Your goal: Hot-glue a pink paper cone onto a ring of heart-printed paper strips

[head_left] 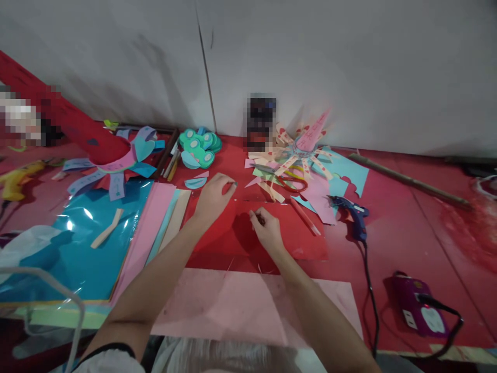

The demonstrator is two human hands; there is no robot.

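The dark speck (235, 184) at the left hand's (218, 196) fingertips is too small to identify; the right hand's (267, 228) curled fingers hide whether they grip anything. Near the bench's (404, 228) far edge, a dark upright rectangle (261, 122) is blurred into blocks. The tall red paper cone (64, 111), the yellow plastic glue gun (21, 178) and, at the bench's right end, the crumpled translucent red plastic (476, 228) are cut off.
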